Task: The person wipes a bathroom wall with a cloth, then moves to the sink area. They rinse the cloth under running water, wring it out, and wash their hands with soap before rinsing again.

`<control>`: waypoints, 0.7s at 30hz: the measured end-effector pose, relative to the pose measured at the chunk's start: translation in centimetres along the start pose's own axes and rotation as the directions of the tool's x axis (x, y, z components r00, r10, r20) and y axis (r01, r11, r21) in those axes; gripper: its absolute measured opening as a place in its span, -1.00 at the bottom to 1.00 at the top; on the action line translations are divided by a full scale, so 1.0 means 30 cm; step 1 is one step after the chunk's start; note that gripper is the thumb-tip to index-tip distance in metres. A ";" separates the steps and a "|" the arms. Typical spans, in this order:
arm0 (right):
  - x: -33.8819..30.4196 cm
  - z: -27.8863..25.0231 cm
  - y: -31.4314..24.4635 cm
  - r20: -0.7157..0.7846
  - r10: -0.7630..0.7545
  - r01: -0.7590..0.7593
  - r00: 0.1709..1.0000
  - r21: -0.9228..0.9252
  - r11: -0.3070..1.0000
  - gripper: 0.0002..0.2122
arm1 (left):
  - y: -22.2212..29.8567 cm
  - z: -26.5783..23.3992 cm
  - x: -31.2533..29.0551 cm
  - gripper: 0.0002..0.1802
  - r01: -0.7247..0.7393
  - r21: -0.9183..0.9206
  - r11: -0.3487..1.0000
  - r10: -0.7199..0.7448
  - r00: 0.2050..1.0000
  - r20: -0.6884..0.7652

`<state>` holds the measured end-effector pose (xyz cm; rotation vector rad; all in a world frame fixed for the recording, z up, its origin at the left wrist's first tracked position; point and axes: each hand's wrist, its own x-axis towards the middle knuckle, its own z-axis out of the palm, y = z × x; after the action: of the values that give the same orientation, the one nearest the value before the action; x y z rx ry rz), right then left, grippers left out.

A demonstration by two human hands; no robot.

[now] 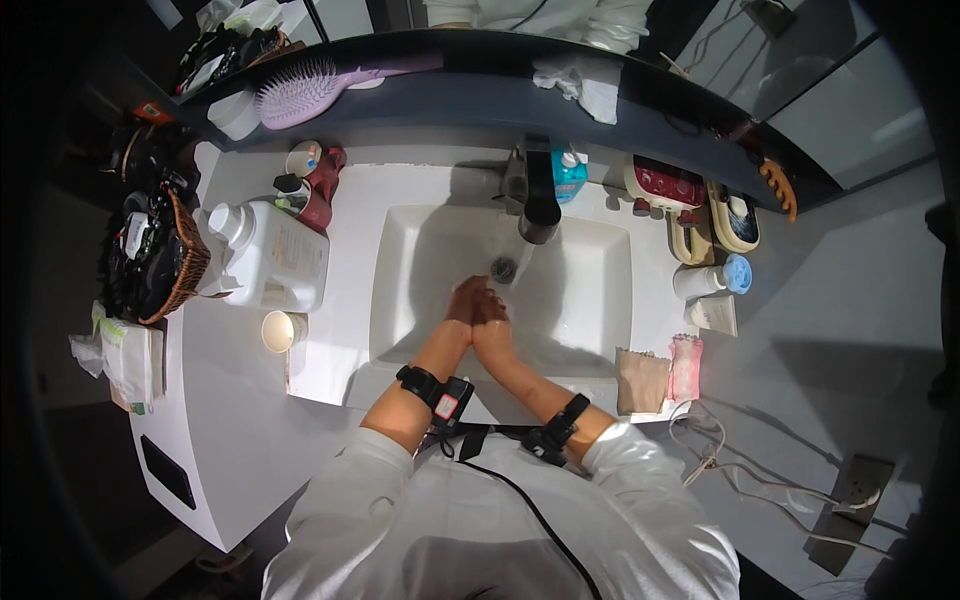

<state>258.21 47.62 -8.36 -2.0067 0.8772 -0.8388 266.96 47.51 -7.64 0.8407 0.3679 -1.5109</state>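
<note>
My left hand (463, 300) and my right hand (491, 322) are pressed together low over the white sink basin (590, 330), just on the near side of the drain (503, 269). Their fingers are curled against each other, and no other thing shows between them. A dark faucet (541, 205) stands at the far rim, its spout end beyond my hands and a little to the right. A faint pale streak lies below the spout; whether it is running water I cannot tell. Black straps with small devices circle both forearms.
Left of the basin are a large white jug (275, 255), a paper cup (280, 331) and a wicker basket (187, 255). A blue bottle (569, 175) stands behind the faucet. Soap dishes, a white tube (712, 315) and small packets (643, 380) line the right side. A lilac hairbrush (305, 95) lies on the shelf.
</note>
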 end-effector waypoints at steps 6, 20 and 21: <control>0.035 -0.008 -0.005 0.306 0.553 -0.510 0.775 0.819 0.262 -0.75 | -0.053 0.064 -0.026 -0.77 -0.155 0.320 0.935 0.209 0.967 -0.143; 0.024 -0.098 -0.052 0.311 0.344 -0.414 0.886 0.194 0.890 -0.67 | -0.076 -0.002 0.012 -0.75 -0.115 0.073 0.991 0.107 0.989 0.104; 0.025 -0.094 -0.052 0.328 0.413 -0.367 0.850 -0.196 0.909 -0.64 | -0.055 -0.003 0.011 -0.75 -0.075 -0.063 0.995 0.089 0.961 0.261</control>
<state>256.86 46.66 -5.49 -1.9062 1.0879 -0.1743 265.45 47.58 -8.36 0.5962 0.1729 -1.5066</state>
